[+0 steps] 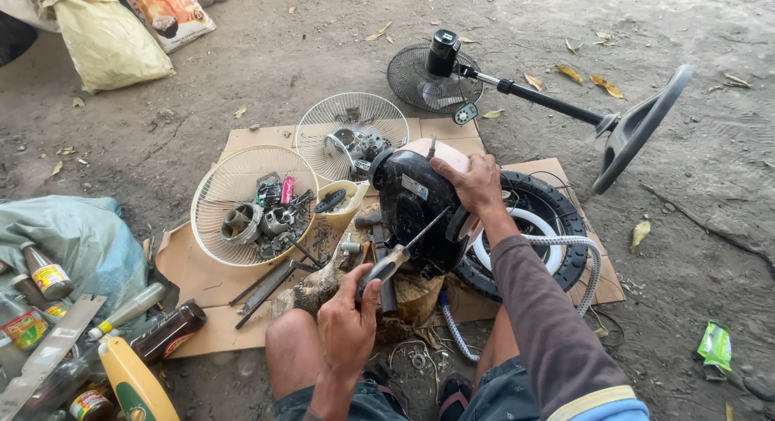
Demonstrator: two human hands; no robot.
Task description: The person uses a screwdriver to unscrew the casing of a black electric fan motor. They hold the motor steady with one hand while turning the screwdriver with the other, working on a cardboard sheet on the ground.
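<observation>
My right hand [471, 184] grips the top of a black fan motor housing [412, 203] that rests on a wooden stump [412, 296] between my knees. My left hand [349, 318] is shut on the handle of a screwdriver [393, 261]; its shaft points up and to the right, and its tip touches the housing's side. A braided white cable [585, 259] loops out from under my right forearm. A black ring with a white inner rim [549, 219] lies behind the housing on the cardboard [194, 276].
Two white fan grilles [222, 187] [351, 118] hold motor parts and screws. A black pedestal fan [517, 86] lies on the dirt behind. Metal rods [262, 288] lie on the cardboard. Bottles and cans [48, 276] crowd the left; sacks [105, 37] sit top left.
</observation>
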